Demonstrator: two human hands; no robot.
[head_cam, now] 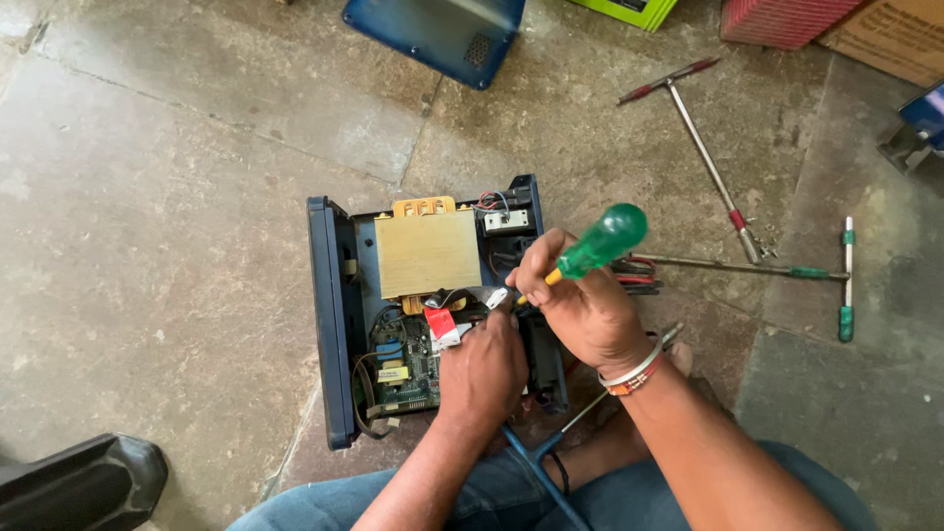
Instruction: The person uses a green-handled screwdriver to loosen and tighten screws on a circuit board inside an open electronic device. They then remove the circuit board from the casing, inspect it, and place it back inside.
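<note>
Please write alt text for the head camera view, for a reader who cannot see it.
A person's right hand holds a green-handled screwdriver inside an open dark blue electronics case on a stone floor; the left hand reaches in beside it. Two metal T-handle wrenches lie nearby.

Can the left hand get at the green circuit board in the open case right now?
Probably yes: the left hand rests inside the open case, right beside the green circuit board. The case has no cover; only loose wires cross the board's edge.
</note>
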